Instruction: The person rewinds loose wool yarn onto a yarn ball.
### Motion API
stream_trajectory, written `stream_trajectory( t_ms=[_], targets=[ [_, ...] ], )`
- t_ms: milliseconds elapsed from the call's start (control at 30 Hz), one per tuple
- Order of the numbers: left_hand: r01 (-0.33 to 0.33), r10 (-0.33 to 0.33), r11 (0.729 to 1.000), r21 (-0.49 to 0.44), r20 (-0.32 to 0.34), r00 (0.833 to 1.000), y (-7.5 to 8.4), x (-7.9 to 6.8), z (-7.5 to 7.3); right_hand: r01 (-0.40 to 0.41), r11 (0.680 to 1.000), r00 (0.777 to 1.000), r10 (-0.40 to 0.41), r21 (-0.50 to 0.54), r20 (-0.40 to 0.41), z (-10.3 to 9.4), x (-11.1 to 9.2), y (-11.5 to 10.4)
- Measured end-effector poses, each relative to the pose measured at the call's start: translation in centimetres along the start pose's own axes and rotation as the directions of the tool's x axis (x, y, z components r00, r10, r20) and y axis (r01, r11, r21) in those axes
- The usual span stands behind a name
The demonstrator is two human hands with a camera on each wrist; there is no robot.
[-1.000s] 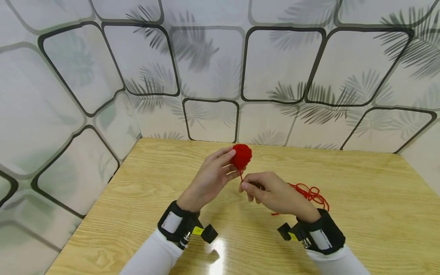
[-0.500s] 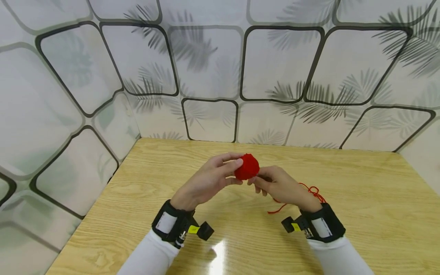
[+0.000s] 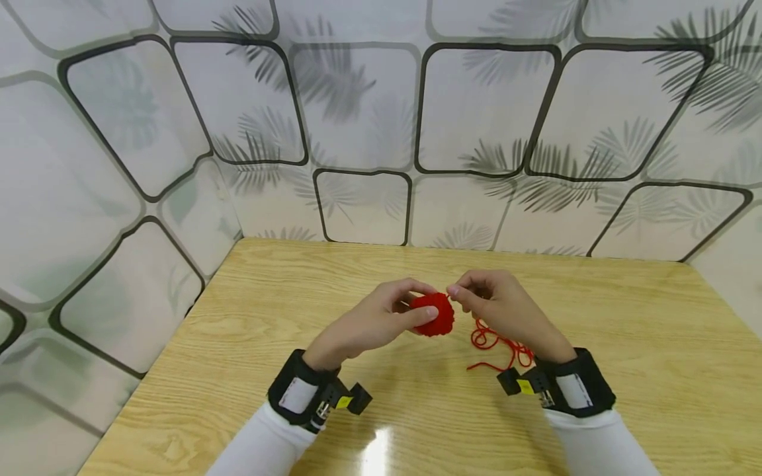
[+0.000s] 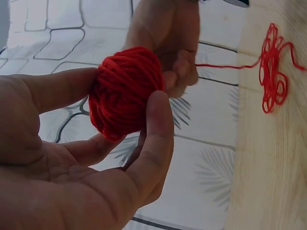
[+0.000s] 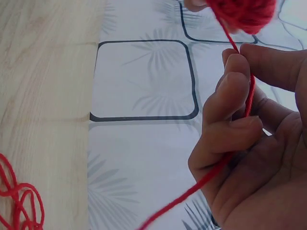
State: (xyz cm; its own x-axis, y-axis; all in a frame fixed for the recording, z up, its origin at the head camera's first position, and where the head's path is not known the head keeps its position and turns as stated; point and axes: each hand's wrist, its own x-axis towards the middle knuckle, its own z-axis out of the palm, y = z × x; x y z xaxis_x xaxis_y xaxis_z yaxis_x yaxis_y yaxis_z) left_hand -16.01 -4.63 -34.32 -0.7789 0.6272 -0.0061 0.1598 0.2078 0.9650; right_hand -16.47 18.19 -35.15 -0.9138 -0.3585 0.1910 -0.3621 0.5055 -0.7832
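My left hand (image 3: 381, 316) holds a ball of red yarn (image 4: 125, 91) between thumb and fingers, above the table. Close on its right, my right hand (image 3: 503, 301) pinches the strand of yarn (image 5: 250, 91) between thumb and index finger. In the right wrist view this strand runs from the ball through the pinch, across the palm under the curled fingers, and out at the lower left. A loose tangle of the same yarn (image 3: 488, 338) lies on the table below my right hand, partly hidden by that wrist.
The light wooden table (image 3: 238, 304) reaches back to a wall covering (image 3: 476, 112) with dark outlined shapes and leaf prints. Black straps with small cameras (image 3: 300, 390) sit on both wrists, over white sleeves.
The ball has come lower and slightly right, turning in my left hand. My right hand has gone from below the ball round to its upper right, still pinching the strand.
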Motion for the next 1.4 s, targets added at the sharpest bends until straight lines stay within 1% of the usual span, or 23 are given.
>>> stream_trajectory(
  t_ms=[67, 133, 267, 400, 533, 600, 700, 800, 867, 933, 1000, 1100, 1167, 1233, 1333, 1400],
  targets=[
    [0.013, -0.009, 0.996, 0.093, -0.043, 0.999, -0.1, 0.0, 0.2, 0.006, 1.000, 1.000, -0.006, 0.006, -0.009, -0.1, 0.0, -0.2],
    [0.023, -0.009, 0.985, 0.171, -0.083, 0.997, -0.2, 0.0, 0.3, 0.010, 1.000, 1.000, -0.010, 0.013, -0.012, -0.1, -0.1, -0.4],
    [0.033, 0.008, 0.963, 0.267, -0.152, 0.988, -0.4, 0.0, 0.4, 0.020, 0.999, 1.000, -0.020, 0.032, -0.012, 0.1, -0.3, -1.0],
    [0.055, 0.009, 0.958, 0.281, -0.221, 0.975, -0.5, 0.1, 0.5, 0.039, 0.998, 0.999, -0.039, 0.040, -0.001, 0.6, -0.4, -1.6],
    [0.068, 0.011, 0.964, 0.257, -0.296, 0.955, -0.9, 0.4, 0.4, 0.076, 0.996, 0.997, -0.077, 0.039, 0.022, 1.0, -0.6, -2.4],
    [0.062, 0.022, 0.968, 0.243, -0.329, 0.944, -1.0, 0.5, 0.3, 0.091, 0.995, 0.995, -0.092, 0.045, 0.031, 1.2, -0.7, -2.7],
    [0.041, 0.035, 0.980, 0.196, -0.367, 0.929, -1.3, 0.7, 0.3, 0.106, 0.993, 0.993, -0.108, 0.051, 0.047, 1.6, -0.8, -3.2],
    [0.008, 0.045, 0.992, 0.128, -0.400, 0.915, -1.4, 0.9, 0.2, 0.118, 0.992, 0.990, -0.122, 0.050, 0.068, 2.0, -0.8, -3.5],
    [-0.017, 0.037, 0.998, 0.053, -0.415, 0.909, -1.5, 1.0, 0.0, 0.123, 0.991, 0.988, -0.127, 0.047, 0.087, 2.4, -0.8, -3.6],
    [-0.063, 0.031, 0.996, -0.064, -0.416, 0.909, -1.4, 1.1, -0.1, 0.122, 0.991, 0.986, -0.127, 0.048, 0.108, 2.7, -0.8, -3.6],
    [-0.102, 0.011, 0.975, -0.198, -0.413, 0.911, -1.2, 1.2, -0.2, 0.118, 0.992, 0.984, -0.124, 0.049, 0.130, 3.0, -0.8, -3.6],
    [-0.148, -0.006, 0.921, -0.360, -0.394, 0.919, -0.9, 1.2, -0.4, 0.118, 0.992, 0.979, -0.122, 0.038, 0.162, 3.3, -0.7, -3.5],
    [-0.161, -0.015, 0.887, -0.432, -0.376, 0.927, -0.6, 1.0, -0.5, 0.118, 0.993, 0.976, -0.121, 0.028, 0.181, 3.5, -0.7, -3.5],
    [-0.176, -0.006, 0.857, -0.485, -0.351, 0.936, -0.3, 0.9, -0.6, 0.114, 0.993, 0.973, -0.116, 0.024, 0.202, 3.6, -0.6, -3.4],
    [-0.190, 0.007, 0.802, -0.566, -0.309, 0.951, 0.0, 0.7, -0.7, 0.107, 0.994, 0.968, -0.111, 0.028, 0.227, 3.8, -0.5, -3.2],
    [-0.186, 0.014, 0.780, -0.598, -0.279, 0.960, 0.2, 0.6, -0.8, 0.101, 0.994, 0.965, -0.105, 0.029, 0.240, 3.8, -0.3, -2.9]
  ],
)
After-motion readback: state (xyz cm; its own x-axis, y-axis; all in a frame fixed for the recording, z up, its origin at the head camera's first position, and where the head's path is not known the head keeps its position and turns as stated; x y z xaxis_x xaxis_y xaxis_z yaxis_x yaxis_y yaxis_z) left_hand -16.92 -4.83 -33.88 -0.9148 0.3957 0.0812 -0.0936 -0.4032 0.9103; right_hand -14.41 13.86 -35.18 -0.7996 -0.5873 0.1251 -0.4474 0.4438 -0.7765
